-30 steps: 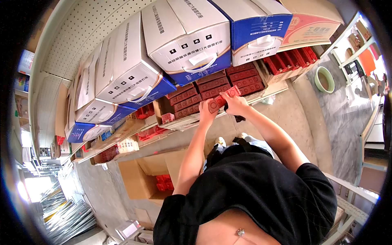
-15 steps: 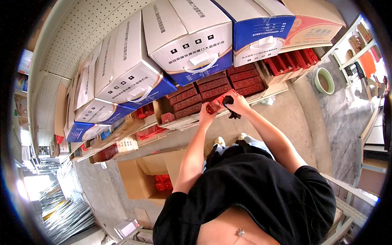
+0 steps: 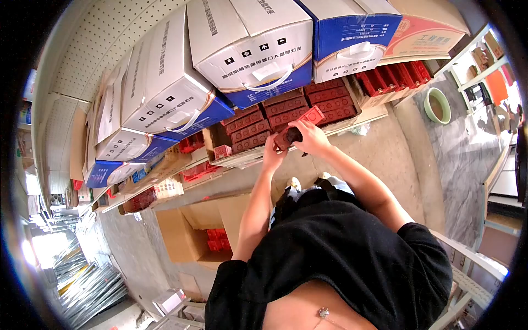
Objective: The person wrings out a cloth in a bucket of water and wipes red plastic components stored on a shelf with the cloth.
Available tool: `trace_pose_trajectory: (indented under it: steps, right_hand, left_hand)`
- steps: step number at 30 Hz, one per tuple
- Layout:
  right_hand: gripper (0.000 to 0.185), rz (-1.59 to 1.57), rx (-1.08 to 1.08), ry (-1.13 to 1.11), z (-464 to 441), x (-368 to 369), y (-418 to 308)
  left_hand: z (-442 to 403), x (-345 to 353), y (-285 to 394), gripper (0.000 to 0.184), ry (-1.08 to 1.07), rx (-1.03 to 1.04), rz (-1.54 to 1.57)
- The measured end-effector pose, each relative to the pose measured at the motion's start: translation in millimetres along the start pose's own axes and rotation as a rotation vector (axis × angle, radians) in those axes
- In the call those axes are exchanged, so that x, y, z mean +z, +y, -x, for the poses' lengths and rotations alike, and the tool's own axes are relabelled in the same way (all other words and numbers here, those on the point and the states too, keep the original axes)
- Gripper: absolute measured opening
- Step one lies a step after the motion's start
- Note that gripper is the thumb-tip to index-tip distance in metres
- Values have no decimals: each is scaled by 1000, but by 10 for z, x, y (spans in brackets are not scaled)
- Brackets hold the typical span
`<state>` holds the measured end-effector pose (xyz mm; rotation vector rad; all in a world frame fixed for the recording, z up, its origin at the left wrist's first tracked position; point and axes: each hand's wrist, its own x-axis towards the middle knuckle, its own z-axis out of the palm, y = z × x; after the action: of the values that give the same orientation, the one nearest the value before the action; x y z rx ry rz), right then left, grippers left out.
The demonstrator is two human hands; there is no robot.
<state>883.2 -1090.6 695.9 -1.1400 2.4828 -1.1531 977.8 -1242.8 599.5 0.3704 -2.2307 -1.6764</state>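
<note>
A red plastic electrical box point(image 3: 312, 114), in a long row like those on the shelf, is held between my two hands at the shelf's front edge. My left hand point(image 3: 273, 155) is closed on its near left end. With its fingers bent round a black cloth point(image 3: 294, 133), my right hand point(image 3: 313, 139) presses the cloth on the box's upper side. Just beyond lies an open carton point(image 3: 242, 160) packed with rows of dusty dark-red boxes point(image 3: 289, 113). A lighter red box end point(image 3: 222, 152) stands at its left corner.
White-and-blue cartons point(image 3: 253, 49) line the upper shelf, with a brown carton point(image 3: 421, 33) at the right. More red boxes point(image 3: 396, 77) sit beside the open carton. An open cardboard box point(image 3: 176, 234) stands on the floor at lower left, and a green basin point(image 3: 437, 105) at right.
The red box has turned in my hands, its far end now pointing up and right. My right hand and the black cloth have shifted left, closer to my left hand.
</note>
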Motion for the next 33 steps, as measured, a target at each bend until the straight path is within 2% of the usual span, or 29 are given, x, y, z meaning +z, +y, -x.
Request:
trace_pose_trajectory:
  steps: [1,2,5,8,12,14,17,19,20,23,24,25,27,28,31,33]
  right_hand:
    - [47,23,-19,-5,-18,-5,-27]
    - [47,47,-40,-8,-46,-7,-48]
    - [42,111,-111,9,-107,44,-101]
    - [38,161,-147,-13,-162,110,-71]
    - [33,214,-180,-90,-167,157,-20]
    - [31,219,-218,-148,-168,164,25]
    - [29,211,-331,-243,-125,147,167]
    - [29,238,-458,-295,-69,68,220]
    - [30,199,-354,-437,-75,-1,261]
    - [34,40,-161,-43,-31,-186,281]
    - [37,21,-176,45,-52,-218,311]
    - [40,21,-179,98,-54,-333,182]
    - [41,-9,-146,87,-57,-377,107]
    - [43,25,-159,39,-62,-362,94]
    - [42,88,-170,-3,-80,-195,45]
    - [40,149,-202,4,-80,-60,-5]
  left_hand:
    - [-18,-6,65,55,-1,7,36]
    - [-21,-3,133,53,43,51,-103]
    - [-43,-50,248,52,-79,-42,-158]
    - [-32,-46,348,51,-26,-6,-163]
    - [-22,-55,380,49,-33,42,-320]
    - [-14,-27,342,48,-17,70,-323]
    - [-6,-40,294,47,10,-2,-308]
    - [-112,-75,313,45,185,3,-311]
    - [-177,-125,303,44,196,21,-366]
    - [-256,-239,433,47,173,128,-429]
    - [-250,-276,457,51,29,-27,-344]
    - [-235,-267,446,51,19,-21,-408]
    - [-209,-207,401,50,-15,-4,-538]
    - [-189,-178,363,51,-1,83,-489]
    - [-175,-91,328,54,-49,33,-398]
    - [-169,-49,406,54,-66,34,-443]
